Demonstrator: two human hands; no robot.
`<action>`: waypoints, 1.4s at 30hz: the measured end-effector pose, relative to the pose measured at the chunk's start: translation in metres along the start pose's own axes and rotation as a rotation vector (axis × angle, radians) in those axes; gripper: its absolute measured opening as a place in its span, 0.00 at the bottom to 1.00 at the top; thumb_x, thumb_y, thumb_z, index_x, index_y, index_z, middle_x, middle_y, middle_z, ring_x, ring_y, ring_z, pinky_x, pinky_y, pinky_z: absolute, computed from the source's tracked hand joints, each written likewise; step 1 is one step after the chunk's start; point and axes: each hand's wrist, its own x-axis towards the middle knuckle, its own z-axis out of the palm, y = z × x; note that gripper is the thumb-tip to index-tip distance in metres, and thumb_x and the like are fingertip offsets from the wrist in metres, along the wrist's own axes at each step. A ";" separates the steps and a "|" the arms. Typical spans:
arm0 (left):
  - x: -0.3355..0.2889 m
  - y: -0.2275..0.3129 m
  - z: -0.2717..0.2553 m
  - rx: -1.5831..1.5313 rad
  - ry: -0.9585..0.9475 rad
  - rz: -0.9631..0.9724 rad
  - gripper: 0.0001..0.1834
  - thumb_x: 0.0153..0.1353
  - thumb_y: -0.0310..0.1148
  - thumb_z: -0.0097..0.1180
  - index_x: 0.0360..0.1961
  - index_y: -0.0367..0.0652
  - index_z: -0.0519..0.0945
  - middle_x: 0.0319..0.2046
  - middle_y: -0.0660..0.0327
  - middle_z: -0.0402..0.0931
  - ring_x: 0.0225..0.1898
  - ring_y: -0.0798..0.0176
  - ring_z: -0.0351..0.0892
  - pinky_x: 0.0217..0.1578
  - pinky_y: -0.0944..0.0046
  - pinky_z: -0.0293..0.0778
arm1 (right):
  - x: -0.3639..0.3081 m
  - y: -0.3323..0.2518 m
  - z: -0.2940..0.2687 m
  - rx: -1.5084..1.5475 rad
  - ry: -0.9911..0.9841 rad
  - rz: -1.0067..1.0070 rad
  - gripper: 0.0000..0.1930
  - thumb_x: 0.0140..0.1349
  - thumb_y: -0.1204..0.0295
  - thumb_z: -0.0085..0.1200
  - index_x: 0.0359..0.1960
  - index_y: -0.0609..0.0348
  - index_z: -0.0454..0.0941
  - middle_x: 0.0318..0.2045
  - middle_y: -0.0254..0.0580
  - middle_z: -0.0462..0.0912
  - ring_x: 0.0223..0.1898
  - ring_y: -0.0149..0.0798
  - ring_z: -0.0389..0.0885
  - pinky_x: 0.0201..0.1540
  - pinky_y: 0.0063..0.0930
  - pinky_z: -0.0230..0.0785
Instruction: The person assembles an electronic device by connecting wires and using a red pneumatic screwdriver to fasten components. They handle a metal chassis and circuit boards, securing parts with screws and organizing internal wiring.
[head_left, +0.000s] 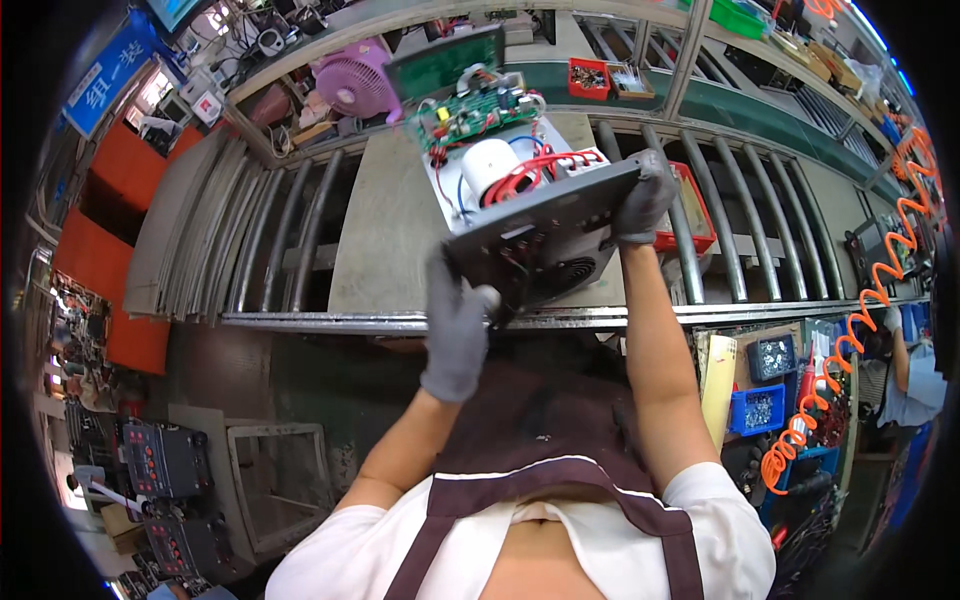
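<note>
Open device chassis (520,200) gripped by both gloved hands above the roller conveyor (740,230)

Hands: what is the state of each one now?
Left hand: closed on the dark front panel.
Right hand: closed on the same panel's far end.

A roller conveyor bench (720,200) of curved metal tubes carries a flat grey board (385,225), with a red tray (690,215) right of it.
</note>
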 end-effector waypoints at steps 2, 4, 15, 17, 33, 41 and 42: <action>-0.007 -0.010 0.025 -0.062 -0.108 -0.011 0.42 0.47 0.20 0.47 0.66 0.34 0.48 0.60 0.50 0.57 0.62 0.56 0.59 0.64 0.60 0.53 | 0.028 0.036 -0.009 0.213 -0.060 0.197 0.22 0.62 0.55 0.41 0.21 0.62 0.74 0.20 0.37 0.72 0.24 0.29 0.67 0.30 0.27 0.61; -0.002 -0.043 0.045 0.094 -0.142 0.084 0.48 0.43 0.19 0.49 0.68 0.38 0.44 0.65 0.53 0.49 0.67 0.57 0.49 0.66 0.59 0.46 | 0.057 0.059 -0.008 0.301 -0.065 0.338 0.19 0.60 0.56 0.43 0.21 0.58 0.74 0.19 0.36 0.72 0.23 0.29 0.68 0.30 0.27 0.61; 0.086 -0.081 -0.004 0.202 -0.150 0.346 0.34 0.51 0.23 0.51 0.62 0.34 0.60 0.59 0.54 0.61 0.60 0.58 0.63 0.62 0.61 0.57 | 0.085 0.021 -0.065 -0.177 -0.152 0.314 0.23 0.67 0.58 0.40 0.54 0.64 0.70 0.47 0.44 0.76 0.49 0.35 0.74 0.51 0.30 0.67; 0.171 -0.133 -0.100 0.683 0.065 0.405 0.35 0.49 0.24 0.54 0.61 0.33 0.60 0.58 0.51 0.63 0.58 0.54 0.65 0.60 0.60 0.59 | 0.022 -0.051 -0.045 0.011 -0.008 0.257 0.26 0.71 0.59 0.34 0.65 0.62 0.58 0.60 0.48 0.66 0.62 0.39 0.63 0.61 0.31 0.59; 0.402 -0.210 -0.208 0.595 -0.202 -0.158 0.21 0.47 0.22 0.60 0.46 0.32 0.77 0.39 0.61 0.78 0.35 0.68 0.74 0.35 0.66 0.71 | -0.021 -0.040 -0.042 -0.610 0.086 -0.326 0.36 0.52 0.66 0.62 0.62 0.60 0.62 0.59 0.59 0.65 0.57 0.61 0.67 0.56 0.48 0.61; 0.186 -0.136 -0.201 1.157 0.088 0.051 0.18 0.49 0.29 0.53 0.42 0.34 0.78 0.35 0.44 0.80 0.34 0.51 0.79 0.37 0.54 0.70 | 0.006 -0.023 -0.105 -0.372 0.001 -0.222 0.26 0.54 0.67 0.61 0.53 0.64 0.70 0.37 0.48 0.76 0.38 0.43 0.75 0.44 0.31 0.68; 0.161 -0.129 -0.190 1.166 0.163 0.042 0.18 0.49 0.29 0.52 0.42 0.34 0.78 0.35 0.43 0.80 0.35 0.47 0.78 0.38 0.53 0.69 | 0.011 -0.024 -0.111 -0.350 -0.005 -0.221 0.23 0.55 0.66 0.60 0.51 0.64 0.71 0.33 0.45 0.77 0.34 0.40 0.75 0.41 0.28 0.69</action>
